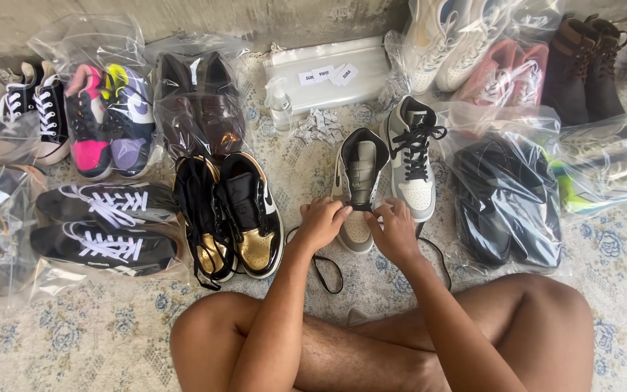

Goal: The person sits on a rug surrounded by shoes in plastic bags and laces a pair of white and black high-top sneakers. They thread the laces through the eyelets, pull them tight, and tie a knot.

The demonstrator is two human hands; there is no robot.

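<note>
Unlaced grey-and-tan sneaker [358, 190], toe toward the person, on the patterned rug [618, 239] just ahead of the crossed legs. Left hand [322, 223] and right hand [395, 231] meet over its forefoot, fingers curled and pinching at the lower eyelets (what exactly lies between the fingertips cannot be told). A black lace [326, 270] loops loose on the rug below the hands, trailing out on both sides of the shoe. Its laced mate [414, 156] stands touching it on the right. Just to the left, a black-and-gold pair [230, 214]; beyond that, black sneakers with white laces [107, 229] in a clear bag near the rug's left edge. To the right, a bagged black pair [506, 199]. Along the far edge: bagged pink-and-purple sneakers [109, 120], brown shoes [201, 101], a small spray bottle [279, 105], a stack of empty clear bags [328, 72], brown boots [585, 69].
</note>
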